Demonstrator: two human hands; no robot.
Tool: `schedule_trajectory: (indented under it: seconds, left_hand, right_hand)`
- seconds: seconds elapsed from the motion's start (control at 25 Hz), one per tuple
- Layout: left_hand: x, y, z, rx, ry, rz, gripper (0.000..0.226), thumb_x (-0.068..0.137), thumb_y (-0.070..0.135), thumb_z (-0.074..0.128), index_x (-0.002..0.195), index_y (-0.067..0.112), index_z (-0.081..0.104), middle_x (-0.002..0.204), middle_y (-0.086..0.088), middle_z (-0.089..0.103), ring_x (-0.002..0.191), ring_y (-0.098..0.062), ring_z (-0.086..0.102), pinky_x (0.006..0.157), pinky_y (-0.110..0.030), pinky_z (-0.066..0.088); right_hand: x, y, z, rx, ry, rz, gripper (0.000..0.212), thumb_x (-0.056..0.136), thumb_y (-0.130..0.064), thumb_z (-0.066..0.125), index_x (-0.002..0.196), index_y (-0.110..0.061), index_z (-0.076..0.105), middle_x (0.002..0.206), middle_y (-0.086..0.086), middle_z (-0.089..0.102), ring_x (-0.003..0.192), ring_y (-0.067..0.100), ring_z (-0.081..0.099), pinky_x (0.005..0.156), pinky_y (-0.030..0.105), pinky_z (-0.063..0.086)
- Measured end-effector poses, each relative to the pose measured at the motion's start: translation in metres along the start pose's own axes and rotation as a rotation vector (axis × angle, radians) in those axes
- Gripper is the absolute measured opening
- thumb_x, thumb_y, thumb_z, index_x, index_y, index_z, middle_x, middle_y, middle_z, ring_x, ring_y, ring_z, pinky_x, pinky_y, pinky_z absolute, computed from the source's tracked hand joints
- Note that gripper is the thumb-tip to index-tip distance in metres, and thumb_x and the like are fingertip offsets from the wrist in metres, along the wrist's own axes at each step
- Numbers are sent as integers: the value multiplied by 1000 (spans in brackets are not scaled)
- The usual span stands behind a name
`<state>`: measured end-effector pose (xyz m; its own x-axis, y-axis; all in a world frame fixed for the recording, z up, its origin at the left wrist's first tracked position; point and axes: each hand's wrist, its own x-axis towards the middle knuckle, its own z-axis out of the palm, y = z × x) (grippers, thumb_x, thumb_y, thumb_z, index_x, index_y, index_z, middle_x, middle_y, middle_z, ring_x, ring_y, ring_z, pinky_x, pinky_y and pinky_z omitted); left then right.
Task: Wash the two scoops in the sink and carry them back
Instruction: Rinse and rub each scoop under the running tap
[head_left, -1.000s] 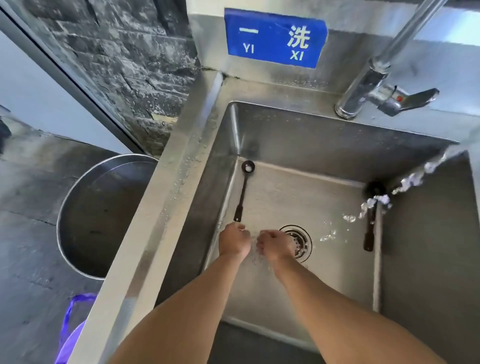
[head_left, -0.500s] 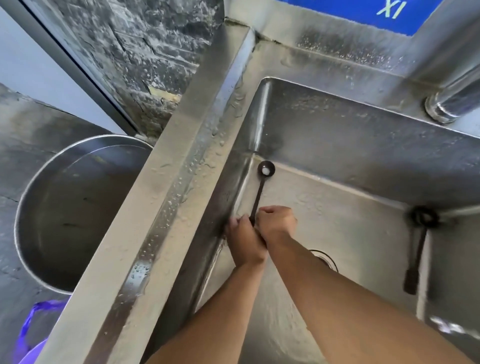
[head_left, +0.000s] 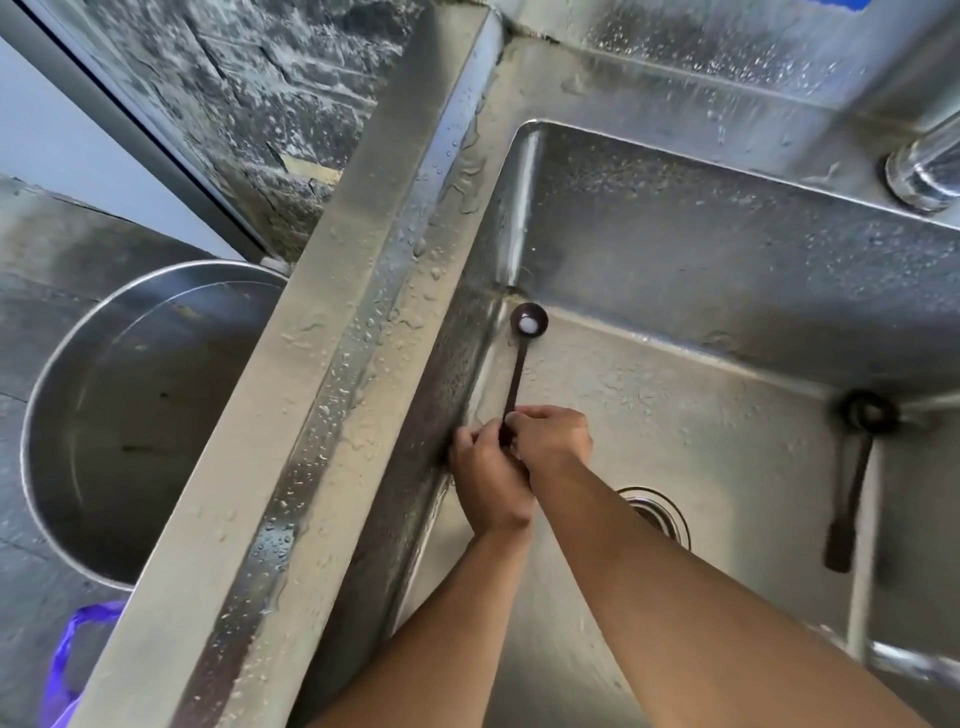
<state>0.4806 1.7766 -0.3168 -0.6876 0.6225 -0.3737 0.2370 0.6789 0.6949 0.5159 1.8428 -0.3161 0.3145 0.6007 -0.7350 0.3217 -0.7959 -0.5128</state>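
First scoop taken up, second left lying in the sink.

The left scoop, left of the drain, is pinched at its handle by both the left hand and the right hand; the right scoop, right of the drain, lies untouched. Carrying back is judged still ahead.

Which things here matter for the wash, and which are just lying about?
For the job: left scoop, held by both hands, left hand and right hand; right scoop; sink; tap.
Lying about: metal tub; purple bag.
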Motion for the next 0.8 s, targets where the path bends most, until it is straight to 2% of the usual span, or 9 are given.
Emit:
schedule_trajectory:
  seconds: [0.08,0.16,0.28,0.36,0.44,0.52,0.56,0.68,0.8]
  left_hand:
    - [0,-3,0,3,9,-65,16,89,22,64,91,7,67,77,15,65,74,-8,66,66,-27,53]
    - [-3,5,-7,-44,3,-100,12,89,13,63,94,4,68,72,15,65,68,-7,65,56,-17,49]
    - [-21,13,-18,-36,-65,-4,24,85,4,57,95,13,76,88,-1,72,81,-20,65,68,-27,52]
    - [-36,18,-24,-114,-119,-41,27,83,3,59,91,20,78,84,3,74,79,-15,68,68,-26,52]
    - [-54,23,-33,-204,-167,-91,31,82,2,62,83,29,76,75,11,75,73,-7,70,64,-19,52]
    - [-75,28,-41,-231,-242,-96,38,82,1,65,78,38,74,71,17,74,69,-3,70,60,-15,53]
    - [-85,32,-45,-236,-272,-98,39,83,2,66,78,40,74,71,18,75,67,-4,71,60,-16,54]
    - [-109,42,-51,-256,-368,-113,36,82,-3,66,86,30,80,76,7,78,67,-17,71,64,-32,59]
    - [-132,60,-55,-379,-489,-143,33,80,-13,63,93,12,80,76,-8,78,63,-20,70,57,-32,58]
  right_hand:
    - [-3,6,-2,77,-19,16,5,79,-22,81,77,-26,80,75,-4,78,64,11,73,57,19,59]
    - [-7,12,-8,118,-48,-3,5,79,-21,81,80,-26,81,78,-3,79,73,15,76,76,30,64]
    - [-20,24,-24,200,-81,-8,6,79,-18,80,83,-22,82,82,2,80,85,23,77,86,41,63]
    - [-30,32,-37,269,-86,0,8,80,-14,79,85,-21,82,80,1,81,81,21,78,84,40,63]
    - [-43,41,-55,331,-80,5,10,81,-12,78,87,-20,81,74,-2,80,71,14,77,70,31,64]
    - [-57,49,-75,354,-63,3,11,82,-12,78,84,-21,81,70,-4,79,62,10,75,55,22,58]
    - [-65,52,-85,371,-54,3,12,82,-11,78,82,-22,80,71,-3,79,64,12,75,54,22,57]
    - [-83,61,-116,408,-56,1,13,82,-9,75,81,-22,79,73,-2,79,67,18,74,58,29,58]
    - [-98,72,-153,525,-116,-41,12,86,-7,72,88,-17,78,67,0,76,51,12,68,42,26,52]
